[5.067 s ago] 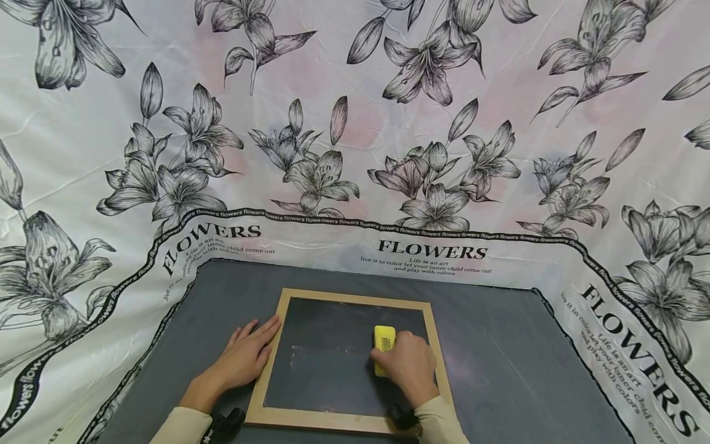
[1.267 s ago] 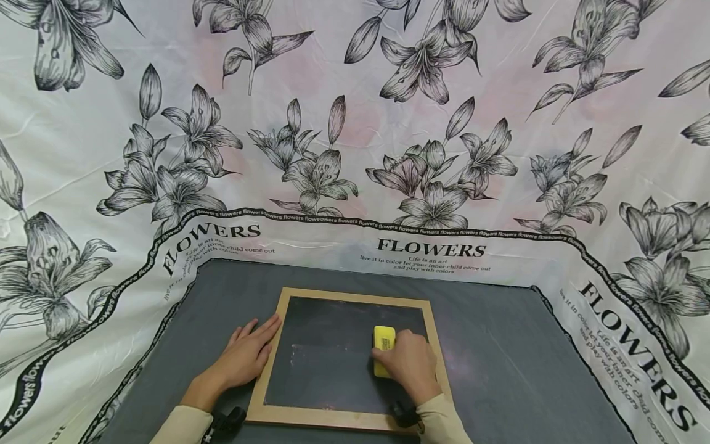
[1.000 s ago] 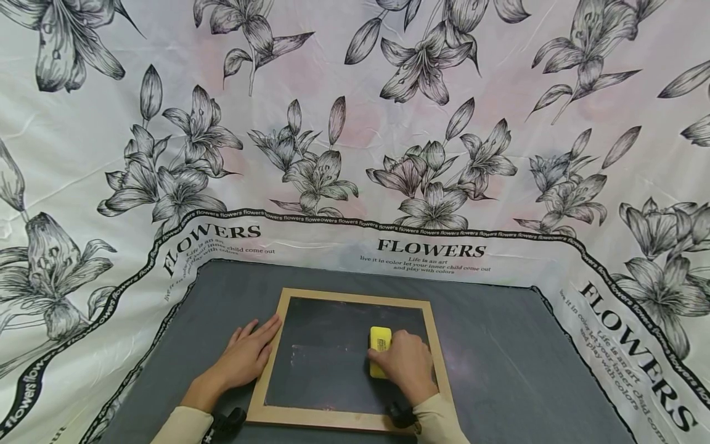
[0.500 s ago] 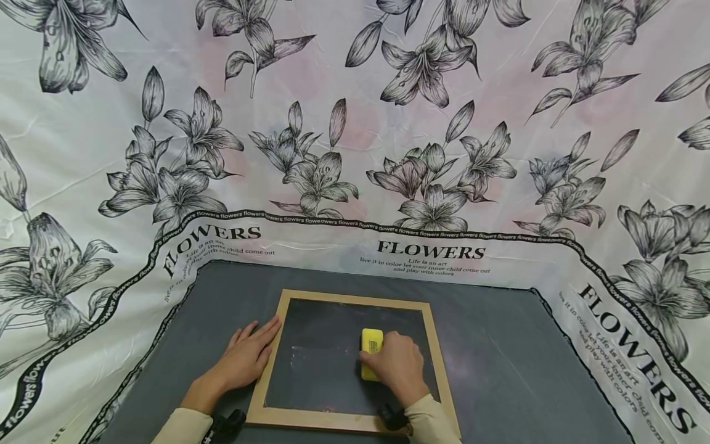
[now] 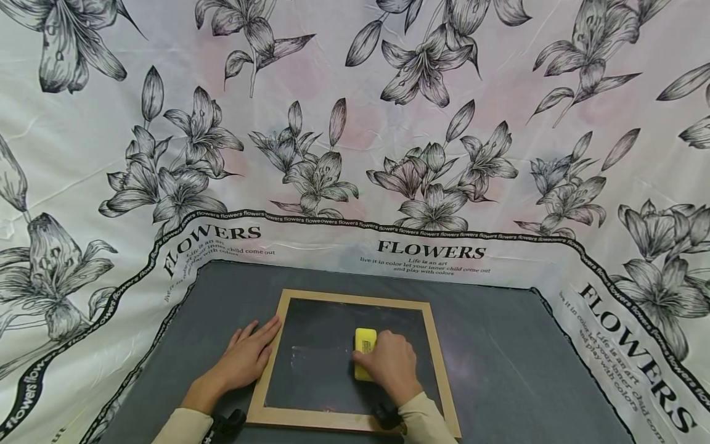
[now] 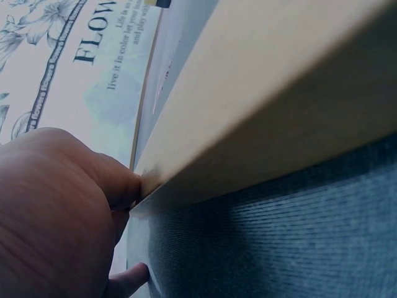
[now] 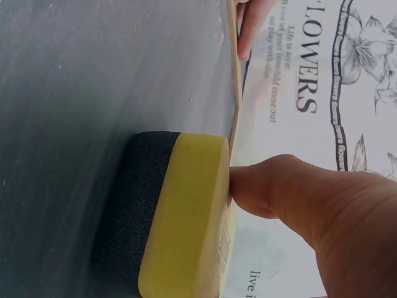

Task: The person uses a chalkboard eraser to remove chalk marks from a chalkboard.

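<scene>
A small chalkboard [image 5: 316, 382] in a light wooden frame [image 5: 310, 419] lies flat on the grey table. My right hand [image 5: 392, 364] grips a yellow eraser [image 5: 364, 354], its dark felt side down on the board, a little right of the middle. In the right wrist view the thumb presses on the yellow back of the eraser [image 7: 186, 211]; the other fingers are hidden. My left hand [image 5: 241, 357] rests with straight fingers against the left side of the frame. Close up in the left wrist view, fingertips of the left hand [image 6: 56, 205] touch the wooden edge [image 6: 205, 118].
Grey cloth [image 5: 499, 370] covers the table around the board. A white flower-printed sheet [image 5: 355, 154] hangs behind and at both sides. Faint chalk marks [image 5: 296, 354] show on the left part of the board. Each wrist wears a black device, such as the left one [image 5: 226, 425].
Over the last second my right hand has slid the eraser left across the board, from near the right side toward the middle. The left hand and the board have stayed in place.
</scene>
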### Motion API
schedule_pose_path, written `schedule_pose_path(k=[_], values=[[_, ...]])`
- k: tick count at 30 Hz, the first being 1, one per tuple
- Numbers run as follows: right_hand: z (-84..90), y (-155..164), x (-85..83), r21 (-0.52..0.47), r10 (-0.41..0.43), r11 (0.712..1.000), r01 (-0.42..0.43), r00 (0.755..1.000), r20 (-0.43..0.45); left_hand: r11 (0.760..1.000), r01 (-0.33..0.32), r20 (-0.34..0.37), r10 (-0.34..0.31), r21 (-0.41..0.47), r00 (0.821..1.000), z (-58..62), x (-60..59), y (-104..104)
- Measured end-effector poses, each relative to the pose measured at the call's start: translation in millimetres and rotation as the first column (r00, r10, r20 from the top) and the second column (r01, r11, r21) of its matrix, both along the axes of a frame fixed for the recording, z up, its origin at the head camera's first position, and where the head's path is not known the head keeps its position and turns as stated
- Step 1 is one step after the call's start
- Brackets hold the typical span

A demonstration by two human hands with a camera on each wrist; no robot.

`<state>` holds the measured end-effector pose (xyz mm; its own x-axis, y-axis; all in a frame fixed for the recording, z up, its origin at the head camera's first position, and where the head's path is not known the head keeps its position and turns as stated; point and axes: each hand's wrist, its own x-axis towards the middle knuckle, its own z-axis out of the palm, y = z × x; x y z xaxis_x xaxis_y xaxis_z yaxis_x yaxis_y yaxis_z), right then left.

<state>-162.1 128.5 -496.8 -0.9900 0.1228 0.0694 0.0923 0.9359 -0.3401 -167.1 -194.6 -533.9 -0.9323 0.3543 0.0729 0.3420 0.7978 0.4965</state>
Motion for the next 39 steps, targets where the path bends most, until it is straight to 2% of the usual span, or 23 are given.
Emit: schedule_pose_path(k=[27,33,35,39], values=[[2.6,-20,-1.7,-0.01,0.03,1.0,-0.03,0.999,0.011,1.0,0.001,-0.012,-0.001,-0.018,1.0,1.2,-2.6,1],[2.5,-25,-0.4,-0.018,0.035,0.999,-0.035,0.999,0.022,1.0,0.003,-0.001,-0.003,-0.007,1.0,-0.4,-1.9,0],[2.2,-27,0.0,-0.019,0.039,0.999,-0.038,0.999,0.025,1.0,0.002,-0.019,-0.001,0.024,1.0,-7.0,-3.5,-1],[1.3,-30,0.8,-0.02,0.043,0.999,-0.043,0.999,0.031,0.999,0.004,-0.022,-0.003,0.046,1.0,-9.3,-3.4,-2]])
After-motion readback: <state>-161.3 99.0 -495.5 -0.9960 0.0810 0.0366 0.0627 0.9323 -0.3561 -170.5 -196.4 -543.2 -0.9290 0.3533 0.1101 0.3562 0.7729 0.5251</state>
